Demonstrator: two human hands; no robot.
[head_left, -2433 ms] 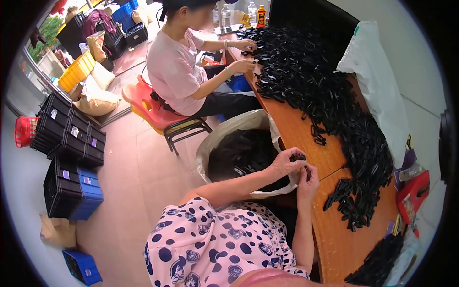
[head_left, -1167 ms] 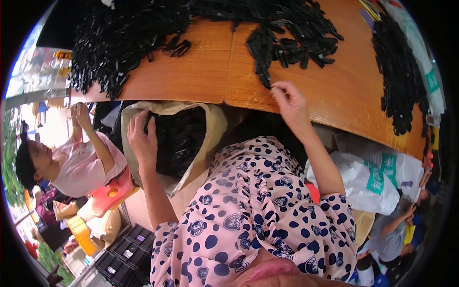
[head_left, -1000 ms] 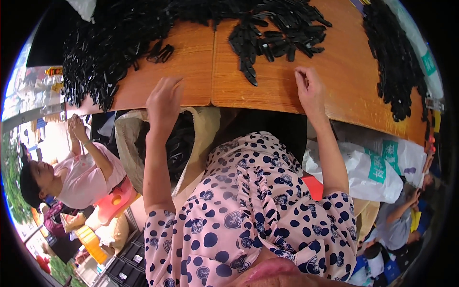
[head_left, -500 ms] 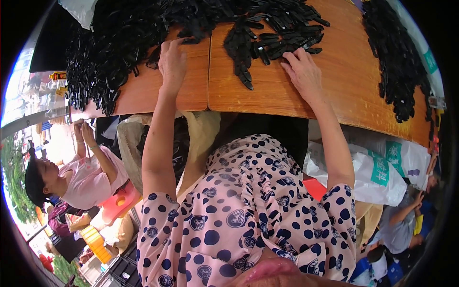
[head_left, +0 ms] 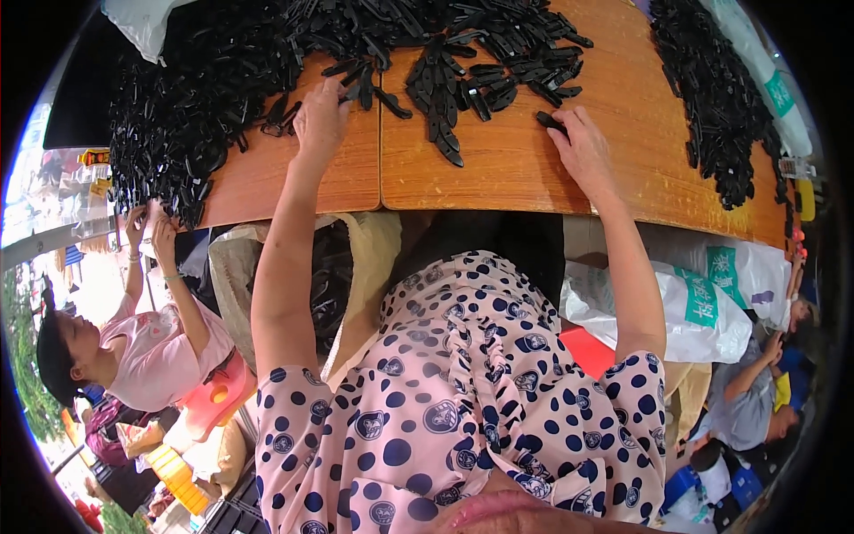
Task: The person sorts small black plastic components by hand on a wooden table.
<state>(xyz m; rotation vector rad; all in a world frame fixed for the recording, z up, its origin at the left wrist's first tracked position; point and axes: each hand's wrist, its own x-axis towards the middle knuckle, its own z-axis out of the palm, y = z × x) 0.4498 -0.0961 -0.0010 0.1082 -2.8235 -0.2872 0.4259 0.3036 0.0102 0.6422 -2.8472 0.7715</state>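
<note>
Lying heaped far on the wooden bench: black pieces. Right hand: fingers clamped on one piece. Left hand: touching pieces, finger closure unclear. Near left: open sack. Near right: white bags.

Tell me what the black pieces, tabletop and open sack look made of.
Black pieces: probably hard plastic, semi-gloss, given small highlights. Tabletop: wood or wood-look laminate, low sheen, with orange-brown grain and worn patches. Open sack: perhaps woven plastic, dull beige, creased; weave unclear.

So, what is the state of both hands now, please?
Left hand: at the black pile; grip cannot be told.
Right hand: closed on a black piece.
</note>
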